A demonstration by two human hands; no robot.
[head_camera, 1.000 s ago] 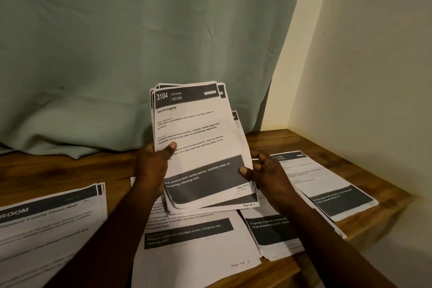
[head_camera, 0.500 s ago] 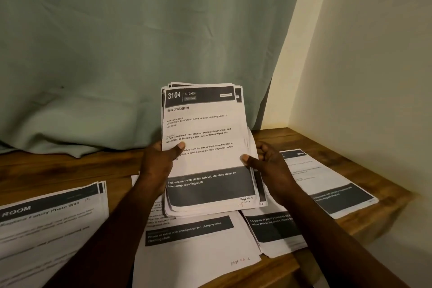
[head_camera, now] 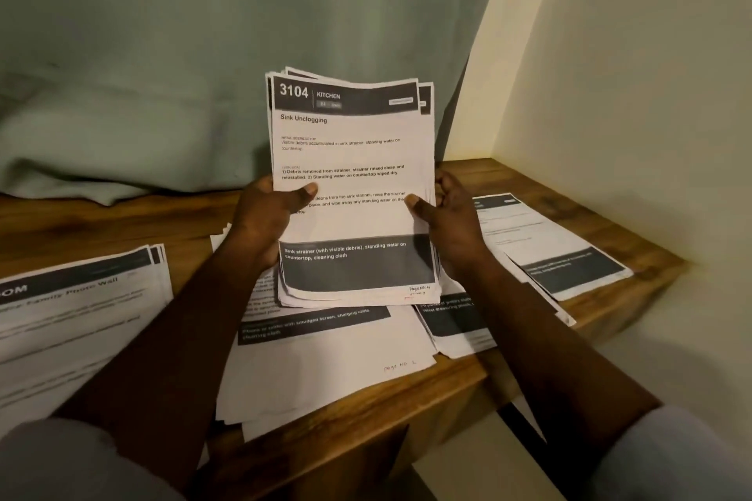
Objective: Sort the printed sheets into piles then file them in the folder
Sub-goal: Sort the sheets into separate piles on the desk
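Stack: sheaf of printed sheets [head_camera: 354, 220] is standing near-upright between both hands, above the middle pile [head_camera: 325, 362]; can't tell if its bottom edge is touching that pile.
Top sheet: top sheet [head_camera: 346, 130] is reading "3104 KITCHEN, Sink Unclogging", with a handwritten page number at the lower right corner.
Left grip: left grip [head_camera: 264, 216] is pinching the sheaf's left edge, thumb on the face, fingers hidden behind.
Right grip: right grip [head_camera: 451, 224] is pinching the right edge, thumb on the face, fingers curled at the side.
Step, my read: squaring the sheaf and reading the header to pick a pile.
Doing it well: sheet edges are fanning out at top and bottom, so tapping the bottom edge down to align before peeling; sliding only the top sheet off with one thumb while the other hand is clamping the rest.
Targets: left pile [head_camera: 81, 317], right-middle pile [head_camera: 455, 321] and far-right pile [head_camera: 561, 252] are lying flat on the counter [head_camera: 468, 386]; matching the room header first.
Risk: thin paper, two sheets probably coming off together.
Folder: not showing in view.
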